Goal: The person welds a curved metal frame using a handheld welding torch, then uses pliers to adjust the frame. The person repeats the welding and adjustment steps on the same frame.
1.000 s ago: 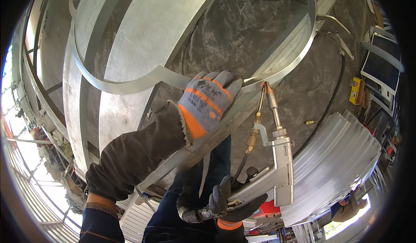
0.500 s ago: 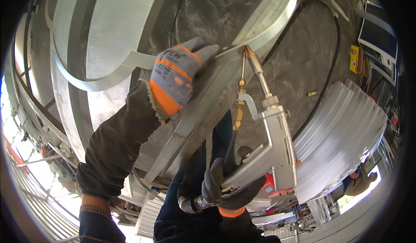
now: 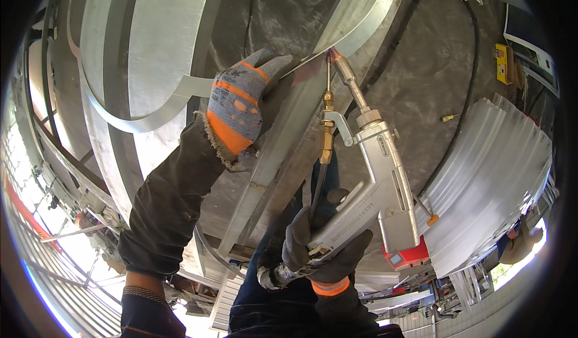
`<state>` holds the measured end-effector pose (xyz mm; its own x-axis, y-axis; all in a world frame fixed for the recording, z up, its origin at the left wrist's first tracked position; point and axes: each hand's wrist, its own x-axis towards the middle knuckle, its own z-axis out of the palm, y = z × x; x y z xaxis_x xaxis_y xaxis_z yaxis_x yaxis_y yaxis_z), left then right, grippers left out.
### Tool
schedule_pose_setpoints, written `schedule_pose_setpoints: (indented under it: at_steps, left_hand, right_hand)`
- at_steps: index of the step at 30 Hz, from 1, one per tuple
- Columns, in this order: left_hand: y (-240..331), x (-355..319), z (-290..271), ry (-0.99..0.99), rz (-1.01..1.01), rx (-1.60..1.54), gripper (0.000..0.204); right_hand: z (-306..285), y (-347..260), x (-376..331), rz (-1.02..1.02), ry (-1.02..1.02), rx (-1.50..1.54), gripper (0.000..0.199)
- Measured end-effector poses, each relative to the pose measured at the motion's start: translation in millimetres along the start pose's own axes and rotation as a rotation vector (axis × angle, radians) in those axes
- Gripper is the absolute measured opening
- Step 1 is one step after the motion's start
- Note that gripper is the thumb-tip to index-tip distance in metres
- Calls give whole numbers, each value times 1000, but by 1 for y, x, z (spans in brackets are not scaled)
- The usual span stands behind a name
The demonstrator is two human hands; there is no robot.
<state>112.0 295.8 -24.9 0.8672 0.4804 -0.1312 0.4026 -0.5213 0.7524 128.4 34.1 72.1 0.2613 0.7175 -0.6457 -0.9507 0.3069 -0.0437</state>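
My left hand (image 3: 239, 103), in a grey and orange glove, is closed on a curved, shiny metal strip (image 3: 191, 87). Its fingertips are partly hidden. The strip comes out on the right and bends up along a flat metal plate (image 3: 344, 23). My right hand (image 3: 322, 256), also gloved, grips a silver handheld welding gun (image 3: 385, 184) from below. The gun's copper nozzle (image 3: 335, 56) touches or nearly touches the strip's lower edge, right of my left hand. A purplish tint shows at the tip. Beside the nozzle runs a thin tube with brass fittings (image 3: 327, 127).
A metal bar (image 3: 265, 163) runs diagonally under my left hand. A stack of shiny sheet strips (image 3: 487, 181) stands at right. A black cable (image 3: 474, 55) loops across the dark work surface. A red device (image 3: 408, 255) lies behind the gun, and a yellow box (image 3: 503, 64) sits far right.
The welding gun's nozzle has moved left along the strip, closer to my left hand. A purplish tint now shows at its tip. The whole view has shifted slightly; my left hand keeps its hold.
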Motion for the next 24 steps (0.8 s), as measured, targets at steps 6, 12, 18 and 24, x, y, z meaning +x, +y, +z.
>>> schedule_pose_setpoints:
  at_steps: [6, 12, 18, 24]
  left_hand:
    - [1, 5, 5, 130, 126, 65, 26]
    - [2, 5, 3, 102, 105, 59, 27]
    - [-1, 5, 5, 100, 110, 52, 29]
    - [-11, 1, -2, -85, -36, 47, 47]
  right_hand:
    - [3, 0, 1, -9, -4, -92, 85]
    - [2, 2, 2, -13, -47, -81, 83]
    - [0, 2, 4, 32, -64, -151, 92]
    - [12, -6, -13, 169, 174, -320, 105]
